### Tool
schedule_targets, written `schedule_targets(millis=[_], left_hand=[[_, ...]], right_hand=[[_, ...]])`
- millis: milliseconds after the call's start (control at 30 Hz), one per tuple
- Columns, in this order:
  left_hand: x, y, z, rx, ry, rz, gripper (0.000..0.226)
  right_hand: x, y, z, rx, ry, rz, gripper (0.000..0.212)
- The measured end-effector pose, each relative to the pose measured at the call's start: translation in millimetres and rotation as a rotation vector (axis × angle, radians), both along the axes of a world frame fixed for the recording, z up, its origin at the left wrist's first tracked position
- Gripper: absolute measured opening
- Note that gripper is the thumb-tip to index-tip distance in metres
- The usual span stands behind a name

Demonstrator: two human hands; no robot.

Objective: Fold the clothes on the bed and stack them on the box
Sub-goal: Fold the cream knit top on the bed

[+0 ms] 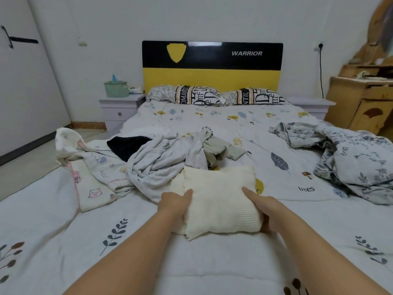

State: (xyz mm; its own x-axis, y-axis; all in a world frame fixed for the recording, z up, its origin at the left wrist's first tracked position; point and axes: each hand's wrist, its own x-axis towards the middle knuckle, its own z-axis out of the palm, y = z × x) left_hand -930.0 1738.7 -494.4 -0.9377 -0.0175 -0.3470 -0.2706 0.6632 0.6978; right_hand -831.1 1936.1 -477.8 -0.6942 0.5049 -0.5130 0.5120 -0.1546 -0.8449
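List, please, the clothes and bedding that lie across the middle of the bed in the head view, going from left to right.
cartoon-print garment → black garment → grey garment → olive-green garment → crumpled floral quilt

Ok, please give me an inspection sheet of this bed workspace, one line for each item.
Surface: bed cover, white with leaf print, rumpled.
Job's things: folded cream knit near the front; unfolded grey garment, black garment, olive garment and cartoon-print garment heaped behind and to the left. Box: not seen.
Clutter: floral quilt bunched at the right; two pillows.
Grippers: left hand and right hand grip the knit's sides.
Cables: black cord hanging from a wall socket.
Surroundings: headboard, nightstand with tissue box, wooden dresser.
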Motion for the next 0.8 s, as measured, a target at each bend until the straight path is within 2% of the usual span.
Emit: schedule_targets(millis=[67, 133, 200, 367, 533, 633, 733, 800], left_hand=[[-5, -2, -2, 0.127, -0.045, 0.002, 0.076], [-8, -5, -4, 0.386, -0.142, 0.039, 0.073], [-5, -6, -3, 0.530, -0.210, 0.062, 0.065], [7, -6, 3, 0.570, -0.171, -0.019, 0.042], [23, -27, 19, 0.636, -0.132, -0.087, 0.034], [39, -44, 34, 0.689, -0.095, -0.097, 0.035], [59, -63, 53, 0.713, -0.037, -0.062, 0.038], [73, -77, 65, 0.728, -0.005, -0.037, 0.040]], right_hand=[[1, 0, 2, -0.112, -0.022, 0.025, 0.058], [1, -2, 5, -0.158, -0.053, 0.041, 0.059], [1, -3, 9, -0.188, -0.038, 0.020, 0.054], [10, -16, 21, -0.203, 0.042, 0.051, 0.035], [23, -30, 44, -0.127, 0.097, 0.066, 0.026], [36, -41, 58, -0.126, 0.146, 0.093, 0.031], [52, -55, 70, -0.146, 0.219, 0.134, 0.016], [63, -65, 77, -0.153, 0.254, 0.157, 0.014]])
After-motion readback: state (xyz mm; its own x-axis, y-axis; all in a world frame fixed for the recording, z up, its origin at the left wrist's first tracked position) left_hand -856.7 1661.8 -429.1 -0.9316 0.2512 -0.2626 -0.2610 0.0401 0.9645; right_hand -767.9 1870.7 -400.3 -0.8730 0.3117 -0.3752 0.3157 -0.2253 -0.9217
